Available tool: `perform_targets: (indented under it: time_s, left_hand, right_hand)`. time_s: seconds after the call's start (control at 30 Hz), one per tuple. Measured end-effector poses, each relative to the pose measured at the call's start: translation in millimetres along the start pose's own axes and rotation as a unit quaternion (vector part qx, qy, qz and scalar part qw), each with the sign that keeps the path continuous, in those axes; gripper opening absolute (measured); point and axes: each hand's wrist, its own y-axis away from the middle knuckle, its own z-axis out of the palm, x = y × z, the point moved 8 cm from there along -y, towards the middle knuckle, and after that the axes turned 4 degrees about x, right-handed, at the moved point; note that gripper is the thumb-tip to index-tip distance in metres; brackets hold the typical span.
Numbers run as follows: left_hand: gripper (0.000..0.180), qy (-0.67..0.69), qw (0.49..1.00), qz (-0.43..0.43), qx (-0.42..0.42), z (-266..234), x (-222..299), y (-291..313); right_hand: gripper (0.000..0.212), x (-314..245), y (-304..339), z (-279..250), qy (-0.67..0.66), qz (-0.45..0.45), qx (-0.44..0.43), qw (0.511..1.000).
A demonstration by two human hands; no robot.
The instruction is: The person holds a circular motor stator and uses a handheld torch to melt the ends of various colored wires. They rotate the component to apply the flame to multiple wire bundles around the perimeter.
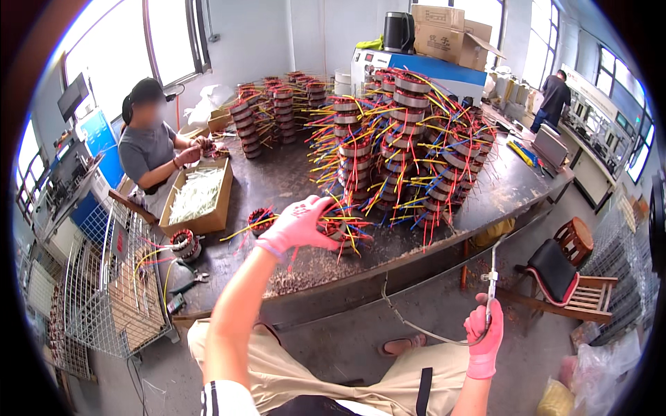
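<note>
Stator (337, 229): on the table (288, 177), just in from its near edge, left of the middle; red, blue and yellow leads splay outward. Left hand (298, 224), pink-gloved, reaches over it from the near side; fingers and thumb curved around the stator, holding it.

Right hand (483, 336), also pink-gloved: off the table, beyond the near edge, toward the right. Fingers closed around a slim metal tool (492, 286), held roughly upright; a thin hose (433, 335) loops from the hand toward the table's near edge.

Second stator (259, 220) sits just left of the left hand. Third stator (186, 244) near the table's left corner, pliers (189, 281) lying in front of it. Carton (196, 223) of pale, thin pieces (198, 192) at the left edge.

Large stator stacks (402, 149) stand behind the held one, leads tangled; further stacks (247, 130) toward the far edge. Co-worker (147, 142) at the left edge, both hands at a wired part (216, 150); its details too small to tell.
</note>
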Motion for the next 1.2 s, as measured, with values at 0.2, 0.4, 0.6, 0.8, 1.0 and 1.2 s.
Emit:
perform_targets:
  time_s: [0.2,0.4,0.6,0.8,1.0,1.2]
  left_hand:
    - [0.113,-0.093,0.991,-0.07,-0.063,-4,-33,101]
    - [0.117,-0.074,0.98,-0.177,-0.056,9,-80,150]
    - [0.108,-0.123,0.983,-0.125,-0.062,24,-102,162]
    - [0.107,-0.046,0.988,-0.139,-0.041,28,-98,168]
    - [0.093,-0.046,0.979,-0.198,0.018,38,-101,165]
    - [0.099,-0.103,0.978,-0.18,0.024,46,-94,163]
  right_hand:
    - [0.04,47,41,37,0.108,0.107,0.0,0.988]
    - [0.049,116,71,94,0.181,0.204,-0.099,0.957]
    - [0.04,163,83,117,0.2,0.283,-0.168,0.923]
    - [0.038,189,75,108,0.236,0.335,-0.14,0.902]
    - [0.038,221,72,114,0.24,0.366,-0.115,0.892]
    - [0.038,227,69,120,0.247,0.378,-0.097,0.887]
